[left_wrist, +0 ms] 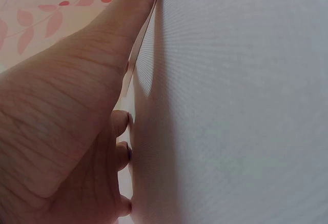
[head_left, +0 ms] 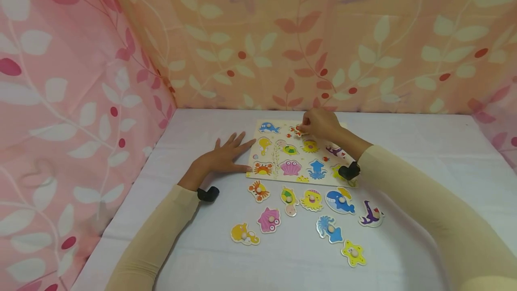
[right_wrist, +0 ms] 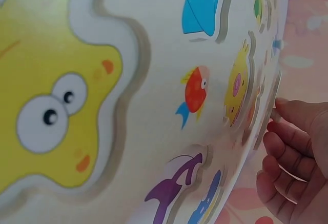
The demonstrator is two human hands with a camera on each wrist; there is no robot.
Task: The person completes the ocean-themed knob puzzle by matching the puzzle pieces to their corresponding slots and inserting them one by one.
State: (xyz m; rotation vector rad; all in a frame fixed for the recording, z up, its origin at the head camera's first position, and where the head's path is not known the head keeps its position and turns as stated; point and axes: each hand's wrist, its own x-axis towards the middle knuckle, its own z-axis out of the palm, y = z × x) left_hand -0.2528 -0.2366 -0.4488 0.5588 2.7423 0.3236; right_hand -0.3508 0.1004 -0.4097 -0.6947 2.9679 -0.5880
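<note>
A small orange piece [head_left: 298,131] is pinched in the right hand [head_left: 322,123], over the puzzle board [head_left: 304,158]. A blue sea animal [head_left: 268,127] sits just left of that hand. The left hand [head_left: 222,155] is spread wide, touching the board's side. Nearer the person than both hands, a yellow star [head_left: 353,253] and a loose crab [head_left: 257,191] lie on the bench [head_left: 202,259].

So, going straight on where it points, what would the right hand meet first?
Probably the blue whale-like piece at the far left of the board, just beyond the orange piece the right hand pinches; the hand's height is unclear.
</note>
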